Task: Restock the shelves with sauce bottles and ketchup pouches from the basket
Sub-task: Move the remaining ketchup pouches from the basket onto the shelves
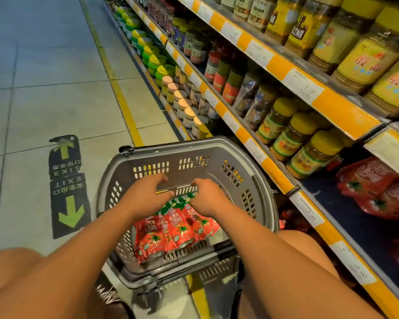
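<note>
Head view: ketchup pouches (175, 229) piled in grey basket (217, 153) on floor beside shelves (286, 178). Left hand (148, 194) hovering above pouches, fingers loosely spread, nothing gripped. Pouch tops pinched by right hand (205, 196).

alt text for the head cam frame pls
Both hands, left hand and right hand, reach into a grey basket over red ketchup pouches. Stocked shelves run along the right; more pouches on shelf.

Both arms reach forward, left grip (148, 194) and right grip (205, 196) loosely curled.
</note>
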Demonstrator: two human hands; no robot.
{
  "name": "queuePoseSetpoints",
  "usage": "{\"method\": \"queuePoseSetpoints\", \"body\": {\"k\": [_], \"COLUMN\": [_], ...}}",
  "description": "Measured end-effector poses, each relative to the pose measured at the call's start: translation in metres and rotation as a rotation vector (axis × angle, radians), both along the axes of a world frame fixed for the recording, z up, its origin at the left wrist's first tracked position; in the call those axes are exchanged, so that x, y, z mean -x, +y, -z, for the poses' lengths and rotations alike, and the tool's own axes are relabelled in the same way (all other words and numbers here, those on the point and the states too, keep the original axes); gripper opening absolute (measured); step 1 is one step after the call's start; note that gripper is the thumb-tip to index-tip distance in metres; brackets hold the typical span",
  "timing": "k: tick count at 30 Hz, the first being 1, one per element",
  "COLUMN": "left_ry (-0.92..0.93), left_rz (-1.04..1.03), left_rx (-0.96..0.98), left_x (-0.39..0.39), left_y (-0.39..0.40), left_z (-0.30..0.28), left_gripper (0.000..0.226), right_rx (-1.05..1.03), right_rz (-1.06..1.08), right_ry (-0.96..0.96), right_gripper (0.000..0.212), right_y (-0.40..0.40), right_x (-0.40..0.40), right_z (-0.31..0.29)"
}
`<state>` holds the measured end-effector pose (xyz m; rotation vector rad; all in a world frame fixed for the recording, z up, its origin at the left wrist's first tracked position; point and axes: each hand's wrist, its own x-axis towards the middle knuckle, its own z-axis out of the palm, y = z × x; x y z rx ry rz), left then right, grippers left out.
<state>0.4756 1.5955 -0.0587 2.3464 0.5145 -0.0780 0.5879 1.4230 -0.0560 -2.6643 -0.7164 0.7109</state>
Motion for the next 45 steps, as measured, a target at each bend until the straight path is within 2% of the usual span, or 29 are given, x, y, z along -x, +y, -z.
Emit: {"method": "queuePoseSetpoints", "body": {"k": [7, 11, 15, 17, 19, 24, 29, 34, 38, 42, 45], "left_ry": [0.124, 0.165, 0.271, 0.331, 0.389, 0.492, 0.517, 0.615, 0.694, 0.762, 0.768], "left_rz": [0.029, 0.011, 0.014, -0.001, -0.024, -0.038, -0.083, -0.258, -0.344, -0.388, -0.458], "left_rx": [-0.019, 0.008, 0.042, 0.045, 0.055, 0.072, 0.102, 0.109, 0.173, 0.24, 0.261], "left_x": [-0.006, -0.015, -0.02, -0.02, -0.019, -0.028, -0.042, -0.042, -0.045, -0.047, -0.046], "left_y": [0.019, 0.021, 0.021, 0.021, 0.02, 0.01, -0.001, 0.001, 0.007, 0.005, 0.0], "left_z": [0.018, 0.033, 0.065, 0.086, 0.106, 0.143, 0.164, 0.185, 0.199, 0.209, 0.216], "left_gripper": [0.056, 0.054, 0.046, 0.047, 0.05, 0.028, 0.025, 0.012, 0.019, 0.029, 0.039], "right_rx": [0.079, 0.137, 0.209, 0.219, 0.227, 0.248, 0.262, 0.27, 0.297, 0.334, 0.324], "right_rz": [-0.056, -0.082, -0.105, -0.099, -0.09, -0.081, -0.059, -0.005, 0.014, 0.045, 0.063], "right_ry": [0.024, 0.031, 0.087, 0.102, 0.125, 0.202, 0.266, 0.33, 0.391, 0.485, 0.489], "right_gripper": [0.046, 0.048, 0.044, 0.036, 0.039, 0.038, 0.035, 0.039, 0.041, 0.058, 0.057], "right_y": [0.028, 0.031, 0.027, 0.023, 0.02, 0.024, 0.033, 0.037, 0.04, 0.043, 0.045], "right_x": [-0.005, -0.004, 0.0, 0.001, 0.001, -0.004, -0.015, -0.021, -0.026, -0.024, -0.025], "right_z": [0.037, 0.065, 0.096, 0.11, 0.122, 0.147, 0.165, 0.181, 0.193, 0.203, 0.211]}}
